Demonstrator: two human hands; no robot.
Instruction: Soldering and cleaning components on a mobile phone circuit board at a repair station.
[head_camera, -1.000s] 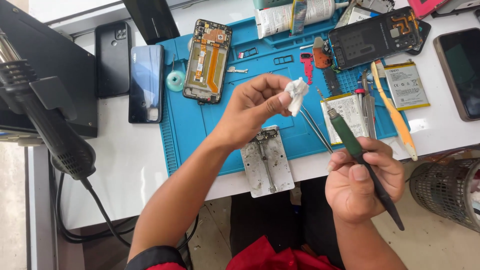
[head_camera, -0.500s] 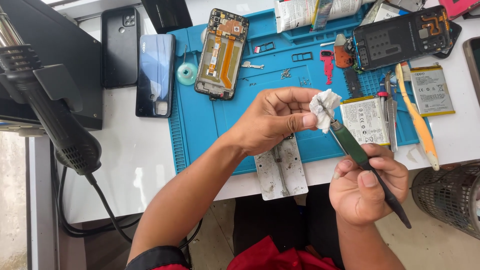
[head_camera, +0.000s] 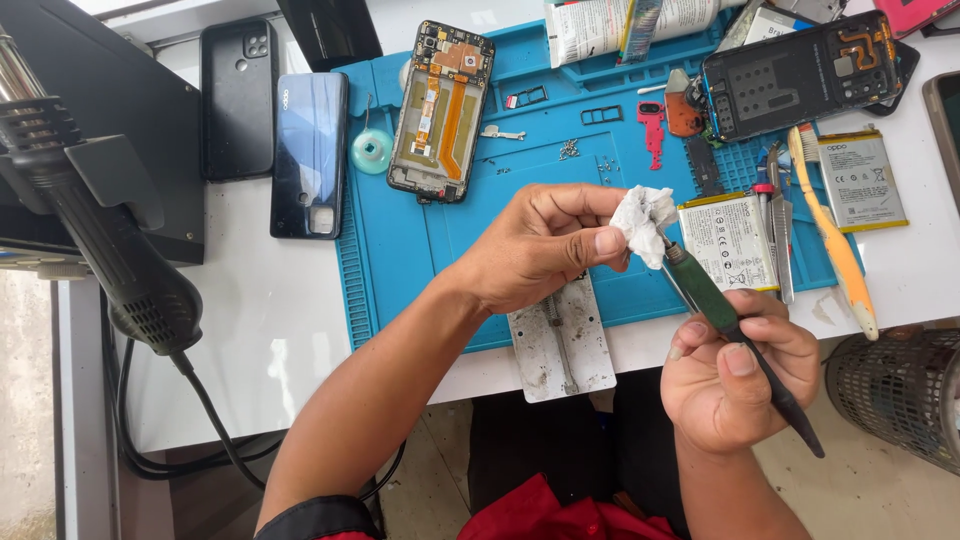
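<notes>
Just in front of the blue mat (head_camera: 470, 250), the left hand (head_camera: 540, 250) pinches a white tissue wad (head_camera: 642, 220) against the tip of a green-handled tool (head_camera: 715, 310), which the right hand (head_camera: 735, 375) clenches near the counter (head_camera: 260, 330) edge.

Crumpled white tissue paper (head_camera: 643, 222), matt green plastic-handled tool (head_camera: 712, 305), smooth blue rubbery mat (head_camera: 480, 235), scuffed metal plate (head_camera: 560, 345).

Two flat rectangular battery packs carry white labels: one (head_camera: 729, 241) on the blue mat (head_camera: 400, 250) beside the tweezers, one (head_camera: 861, 180) on the white table at right.
</notes>
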